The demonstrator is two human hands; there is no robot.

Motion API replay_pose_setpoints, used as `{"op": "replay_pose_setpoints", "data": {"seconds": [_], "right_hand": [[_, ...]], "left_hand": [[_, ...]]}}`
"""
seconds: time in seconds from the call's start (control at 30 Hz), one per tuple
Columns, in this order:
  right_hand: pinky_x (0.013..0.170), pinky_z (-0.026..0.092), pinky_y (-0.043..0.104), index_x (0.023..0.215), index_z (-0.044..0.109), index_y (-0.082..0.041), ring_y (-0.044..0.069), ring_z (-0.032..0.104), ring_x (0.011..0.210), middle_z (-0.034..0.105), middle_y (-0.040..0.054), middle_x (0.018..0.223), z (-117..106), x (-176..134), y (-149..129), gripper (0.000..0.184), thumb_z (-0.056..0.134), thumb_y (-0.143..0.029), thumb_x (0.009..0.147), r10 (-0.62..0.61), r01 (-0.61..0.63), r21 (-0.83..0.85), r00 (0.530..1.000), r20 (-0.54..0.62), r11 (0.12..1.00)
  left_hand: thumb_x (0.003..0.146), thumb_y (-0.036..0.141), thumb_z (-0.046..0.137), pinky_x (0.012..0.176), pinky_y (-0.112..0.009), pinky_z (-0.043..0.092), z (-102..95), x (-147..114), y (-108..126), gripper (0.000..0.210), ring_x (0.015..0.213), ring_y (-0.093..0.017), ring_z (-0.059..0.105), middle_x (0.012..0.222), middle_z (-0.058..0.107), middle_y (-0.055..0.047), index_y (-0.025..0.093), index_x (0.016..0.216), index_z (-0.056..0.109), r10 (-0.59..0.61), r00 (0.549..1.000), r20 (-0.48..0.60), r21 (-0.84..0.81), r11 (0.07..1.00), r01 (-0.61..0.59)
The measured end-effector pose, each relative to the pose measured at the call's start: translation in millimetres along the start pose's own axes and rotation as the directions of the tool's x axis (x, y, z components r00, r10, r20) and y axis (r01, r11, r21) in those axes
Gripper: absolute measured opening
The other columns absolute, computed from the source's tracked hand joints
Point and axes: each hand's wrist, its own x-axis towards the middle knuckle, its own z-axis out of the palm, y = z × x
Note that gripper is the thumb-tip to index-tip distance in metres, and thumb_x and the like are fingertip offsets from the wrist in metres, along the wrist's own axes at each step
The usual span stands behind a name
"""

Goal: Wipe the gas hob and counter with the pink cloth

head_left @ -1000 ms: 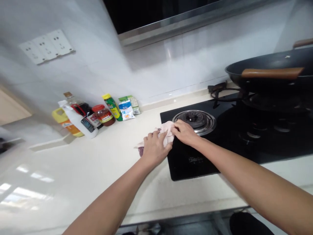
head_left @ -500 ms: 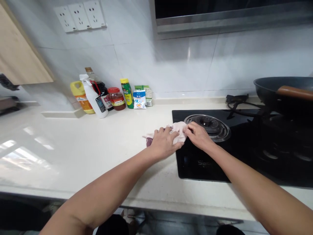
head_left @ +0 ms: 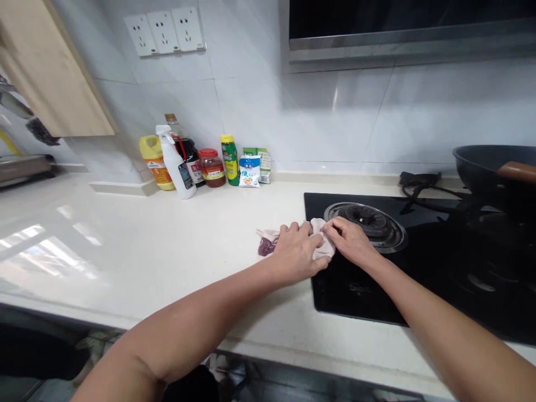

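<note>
A pale pink and purple cloth (head_left: 268,246) lies bunched across the left edge of the black gas hob (head_left: 355,306), partly on the white counter. My left hand (head_left: 298,251) is on top of it, fingers bent over the fabric and pressing it down. At the cloth's right end, my right hand (head_left: 348,239) pinches the fabric between thumb and fingers, just in front of the round burner (head_left: 368,223). Much of the cloth is hidden under my left hand.
Against the tiled wall stand a yellow jug (head_left: 157,163), a white spray bottle (head_left: 176,167), a dark sauce bottle (head_left: 190,153), a red-lidded jar (head_left: 212,168), a green bottle (head_left: 230,161) and a salt packet (head_left: 250,172). A wok (head_left: 477,170) sits at the right; a range hood (head_left: 397,42) hangs above.
The camera has turned slightly left, so everything sits further right in view. Both hands and the cloth have shifted a little right and nearer along the hob edge; more purple fabric shows.
</note>
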Motion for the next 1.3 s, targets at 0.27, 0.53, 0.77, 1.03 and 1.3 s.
{"op": "replay_pose_setpoints", "data": {"seconds": [0.27,0.53,0.77,1.03,1.3], "right_hand": [[0.078,0.043,0.031,0.094,0.064,-0.024,0.018,0.057,0.087,0.062,0.0026,0.093,-0.9,-6.5,-9.3,0.023,0.046,-0.038,0.093,-0.059,0.064,-0.029,0.988,0.140,0.998],[0.081,0.044,0.034,0.100,0.064,-0.024,0.020,0.057,0.090,0.062,0.0038,0.094,-0.9,-6.7,-4.9,0.027,0.043,-0.041,0.096,-0.071,0.075,-0.024,0.988,0.141,0.997],[0.078,0.044,0.033,0.101,0.063,-0.023,0.019,0.059,0.083,0.063,0.0035,0.093,-0.8,-5.9,0.2,0.027,0.045,-0.042,0.095,-0.074,0.076,-0.023,0.996,0.055,0.997],[0.077,0.046,0.034,0.103,0.064,-0.023,0.019,0.059,0.085,0.064,0.0046,0.099,-8.4,-4.8,-6.5,0.028,0.046,-0.042,0.094,-0.056,0.054,-0.016,0.990,-0.130,0.998],[0.087,0.048,0.040,0.110,0.064,-0.025,0.024,0.057,0.101,0.059,0.0078,0.110,-22.0,-4.9,-18.5,0.030,0.047,-0.046,0.094,-0.098,0.102,-0.002,0.952,-0.288,0.995]], "left_hand": [[0.089,0.054,0.050,0.086,-0.045,0.040,-3.3,0.9,-2.4,0.042,0.099,-0.029,0.052,0.109,0.057,-0.009,0.023,0.115,0.062,0.018,0.998,0.057,-0.076,0.997,-0.014],[0.084,0.060,0.054,0.095,-0.048,0.038,-8.4,2.6,-8.1,0.051,0.109,-0.030,0.050,0.121,0.053,-0.008,0.027,0.123,0.054,-0.017,0.982,0.190,-0.179,0.982,0.051],[0.087,0.044,0.052,0.088,-0.039,0.045,-15.5,7.3,-21.9,0.036,0.101,-0.026,0.058,0.116,0.056,-0.007,0.026,0.119,0.054,-0.100,0.957,0.272,-0.283,0.942,0.179],[0.084,0.026,0.056,0.066,-0.026,0.045,-5.5,23.9,-33.2,0.005,0.072,-0.015,0.058,0.078,0.061,0.001,0.021,0.084,0.055,-0.450,0.871,0.196,-0.744,0.511,0.431],[0.092,0.045,0.051,0.076,-0.027,0.046,-0.7,20.8,-17.0,0.027,0.082,-0.016,0.059,0.086,0.063,-0.002,0.019,0.088,0.058,-0.443,0.865,0.237,-0.850,0.337,0.405]]}}
